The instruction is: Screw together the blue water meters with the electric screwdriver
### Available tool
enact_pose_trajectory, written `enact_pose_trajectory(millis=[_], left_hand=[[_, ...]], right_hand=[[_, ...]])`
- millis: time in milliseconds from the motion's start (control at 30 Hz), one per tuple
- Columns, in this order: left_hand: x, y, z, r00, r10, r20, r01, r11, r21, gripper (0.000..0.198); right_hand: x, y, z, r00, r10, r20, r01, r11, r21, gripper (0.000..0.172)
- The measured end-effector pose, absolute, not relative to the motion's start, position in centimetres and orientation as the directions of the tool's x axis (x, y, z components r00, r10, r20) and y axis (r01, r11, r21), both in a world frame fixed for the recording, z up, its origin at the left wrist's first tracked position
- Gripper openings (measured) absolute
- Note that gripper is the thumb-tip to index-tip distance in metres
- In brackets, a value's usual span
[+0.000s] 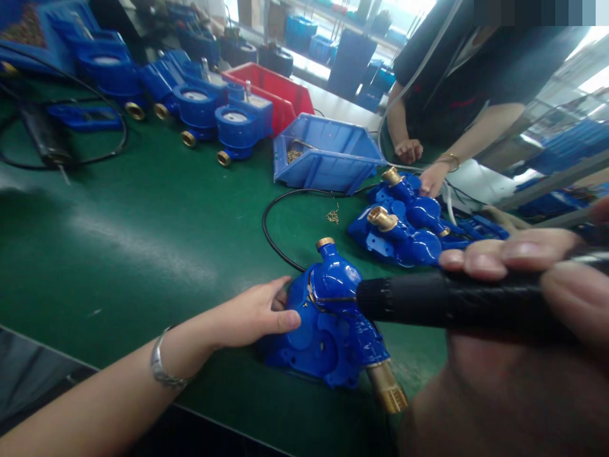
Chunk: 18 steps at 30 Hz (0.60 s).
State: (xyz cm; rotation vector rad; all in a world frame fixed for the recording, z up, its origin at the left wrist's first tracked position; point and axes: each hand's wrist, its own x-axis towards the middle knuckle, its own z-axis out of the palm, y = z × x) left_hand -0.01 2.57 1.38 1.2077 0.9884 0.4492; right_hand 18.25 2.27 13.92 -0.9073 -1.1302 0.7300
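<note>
At a green workbench [157, 209]: a person steadies a blue unit [304, 355] with brass ends, lying near the bench's front edge.
Left hand [259, 311]: closed on the unit's side, thumb across the flat face, the other fingers partly hidden behind it.
Right hand [518, 374]: wrapped around a black driver [404, 298], held level, its thin bit [335, 299] stretching over the blue unit; whether the tip touches cannot be told.
Loose screws [332, 216]: a small pile beyond the unit, near a curving black cable [267, 222].
Bins: blue bin [323, 168] with small brass-coloured pieces inside, red bin [297, 105] just behind.
Back row: blue meters [238, 124] with round dials, a second driver [42, 130] lying at far left.
Opposite: a co-worker [432, 95] in dark clothing, one braceleted hand [434, 179] just beside two similar blue bodies [409, 219].
</note>
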Motion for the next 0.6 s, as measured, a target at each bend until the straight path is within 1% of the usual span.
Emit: enact_pose_trajectory(millis=[33, 100, 167, 267, 500, 600], left_hand=[[0.1, 2.4, 1.2, 0.599, 0.702, -0.386, 0.096, 0.415, 0.905, 0.090], [0.3, 2.3, 1.0, 0.702, 0.633, -0.326, -0.088, 0.532, 0.842, 0.085], [0.4, 2.4, 1.1, 0.743, 0.604, -0.290, -0.175, 0.592, 0.786, 0.088], [0.5, 2.5, 1.2, 0.736, 0.605, -0.306, -0.180, 0.610, 0.772, 0.095], [0.5, 2.2, 1.0, 0.731, 0.600, -0.326, -0.204, 0.648, 0.734, 0.095], [0.5, 2.2, 1.0, 0.731, 0.600, -0.326, -0.215, 0.656, 0.724, 0.097]], right_hand=[[17.9, 2.5, 14.0, 0.275, 0.840, 0.468, -0.040, 0.496, -0.867, 0.025], [17.3, 3.0, 13.7, 0.249, 0.829, 0.500, -0.054, 0.527, -0.848, 0.028], [17.0, 3.4, 13.3, 0.218, 0.862, 0.459, -0.083, 0.484, -0.871, 0.029], [16.9, 3.8, 13.0, 0.194, 0.897, 0.397, -0.106, 0.422, -0.901, 0.031], [17.4, 4.1, 13.6, 0.157, 0.919, 0.363, -0.089, 0.379, -0.921, 0.029], [17.5, 4.3, 13.4, 0.186, 0.913, 0.364, -0.079, 0.383, -0.920, 0.027]])
